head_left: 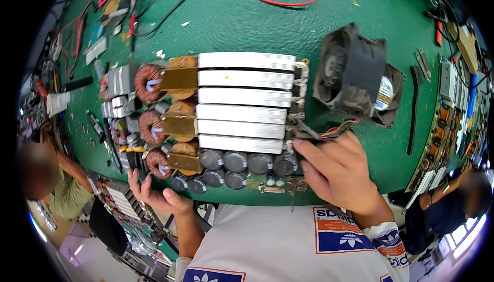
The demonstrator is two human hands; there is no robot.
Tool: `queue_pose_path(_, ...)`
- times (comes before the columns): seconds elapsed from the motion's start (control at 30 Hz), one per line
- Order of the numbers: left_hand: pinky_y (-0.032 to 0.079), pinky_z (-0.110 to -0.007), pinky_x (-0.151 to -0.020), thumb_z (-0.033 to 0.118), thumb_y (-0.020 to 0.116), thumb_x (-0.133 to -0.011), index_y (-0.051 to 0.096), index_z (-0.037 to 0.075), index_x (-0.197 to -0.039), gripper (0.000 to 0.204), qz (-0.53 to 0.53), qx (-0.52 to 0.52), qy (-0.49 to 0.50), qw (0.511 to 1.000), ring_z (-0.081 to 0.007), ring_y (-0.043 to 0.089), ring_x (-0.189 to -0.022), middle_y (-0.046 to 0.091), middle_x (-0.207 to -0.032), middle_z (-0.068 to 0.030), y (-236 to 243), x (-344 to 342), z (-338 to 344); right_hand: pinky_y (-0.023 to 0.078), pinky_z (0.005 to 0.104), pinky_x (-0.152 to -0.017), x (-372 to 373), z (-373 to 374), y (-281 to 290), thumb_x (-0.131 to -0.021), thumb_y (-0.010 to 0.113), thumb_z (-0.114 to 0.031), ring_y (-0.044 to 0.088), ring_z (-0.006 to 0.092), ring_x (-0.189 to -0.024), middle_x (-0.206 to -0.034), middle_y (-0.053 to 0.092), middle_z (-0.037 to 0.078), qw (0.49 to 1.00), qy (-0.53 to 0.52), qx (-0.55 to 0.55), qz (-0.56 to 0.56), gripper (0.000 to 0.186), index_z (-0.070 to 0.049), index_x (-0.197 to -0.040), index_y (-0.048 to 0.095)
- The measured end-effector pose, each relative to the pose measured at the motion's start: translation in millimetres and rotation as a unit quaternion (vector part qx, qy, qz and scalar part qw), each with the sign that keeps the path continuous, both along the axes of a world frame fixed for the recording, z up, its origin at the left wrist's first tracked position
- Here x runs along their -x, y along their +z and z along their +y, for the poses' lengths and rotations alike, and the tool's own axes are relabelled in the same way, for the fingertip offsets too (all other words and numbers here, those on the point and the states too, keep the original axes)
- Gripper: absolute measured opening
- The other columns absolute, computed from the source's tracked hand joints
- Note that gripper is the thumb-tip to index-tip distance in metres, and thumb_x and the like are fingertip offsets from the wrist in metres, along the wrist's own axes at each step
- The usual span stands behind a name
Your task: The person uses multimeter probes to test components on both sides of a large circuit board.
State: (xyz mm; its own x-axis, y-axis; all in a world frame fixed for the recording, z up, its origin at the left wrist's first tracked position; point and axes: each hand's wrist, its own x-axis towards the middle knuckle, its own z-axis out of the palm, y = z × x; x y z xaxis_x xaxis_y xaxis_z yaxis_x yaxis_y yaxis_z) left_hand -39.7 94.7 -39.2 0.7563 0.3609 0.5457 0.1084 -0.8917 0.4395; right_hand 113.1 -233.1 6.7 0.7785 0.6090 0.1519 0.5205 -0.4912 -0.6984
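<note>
A large power circuit board lies in front of me, with a row of silver heat sinks (242, 112), copper-wound toroid coils (150, 126) on its left and black capacitors (235, 161) along its near side. My right hand (337, 171) is at the board's right edge. Its index finger reaches the parts beside the heat sinks, and its thumb stays apart. Just beyond those fingers runs a bundle of coloured wires (337, 129) by the black cooling fans (355, 73). My left hand (159, 197) has its fingers spread by the board's near left corner, seemingly touching nothing it grips.
A green mat (247, 30) covers the bench. A red cable (275, 4) loops at the far side, and test leads (133, 19) lie far left. Another board (437, 127) stands at the right edge. One person (67, 179) is at left, another (442, 205) at right.
</note>
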Motion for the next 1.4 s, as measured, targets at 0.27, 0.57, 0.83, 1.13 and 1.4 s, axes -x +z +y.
queue_pose_path(0.27, 0.028, -0.058, -0.111, 0.038, 0.048, -0.092, 0.054, 0.001, -0.11, 0.041, -0.015, 0.003, -0.006, 1.0, -0.0443, 0.04, -0.133, 0.047, -0.132, -0.0251, -1, 1, 2, 0.04, 0.0357, -0.059, 1, 0, 16, -0.069, 0.074, 0.001, 0.054, 0.0232, -0.063, -0.073, 0.059, 0.006, 0.997, 0.004, -0.069, 0.038, 0.036, -0.002, -0.105, 0.071)
queue_pose_path(0.57, 0.03, -0.057, -0.11, 0.035, 0.048, -0.093, 0.054, 0.002, -0.112, 0.039, -0.025, -0.002, -0.025, 0.999, -0.044, 0.042, -0.131, 0.049, -0.131, -0.0231, -1, 2, 6, 0.04, 0.0352, -0.048, -6, 39, 62, -0.074, 0.072, 0.002, 0.054, 0.0229, -0.055, -0.068, 0.052, 0.008, 0.996, 0.077, 0.032, -0.002, 0.035, -0.001, -0.11, 0.07)
queue_pose_path(0.83, 0.036, -0.056, -0.104, 0.038, 0.052, -0.094, 0.053, 0.007, -0.116, 0.039, -0.078, 0.027, -0.035, 0.996, -0.0436, 0.046, -0.127, 0.05, -0.129, -0.0209, -5, 1, 9, 0.049, 0.0348, -0.057, -11, 68, 56, -0.08, 0.072, 0.001, 0.062, 0.0282, -0.065, -0.083, 0.061, 0.011, 0.998, 0.005, 0.069, 0.009, 0.021, -0.002, -0.101, 0.069)
queue_pose_path(1.13, 0.041, -0.051, -0.096, 0.037, 0.056, -0.092, 0.059, 0.007, -0.105, 0.032, -0.091, 0.03, -0.042, 0.995, -0.0404, 0.051, -0.116, 0.051, -0.118, -0.0182, -7, 7, 12, 0.048, 0.0309, -0.058, -7, 85, 62, -0.08, 0.072, 0.005, 0.061, 0.0237, -0.063, -0.079, 0.061, 0.011, 0.994, -0.038, 0.099, 0.012, 0.016, 0.001, -0.094, 0.066)
queue_pose_path(1.4, 0.039, -0.04, -0.075, 0.029, 0.063, -0.086, 0.068, 0.013, -0.089, 0.017, -0.092, 0.037, -0.038, 0.994, -0.0263, 0.052, -0.081, 0.053, -0.088, -0.0053, -2, 6, 8, 0.046, 0.0316, -0.056, -6, 93, 65, -0.082, 0.071, 0.004, 0.058, 0.0228, -0.06, -0.076, 0.059, 0.012, 0.989, -0.039, 0.142, -0.011, 0.012, 0.001, -0.091, 0.065)
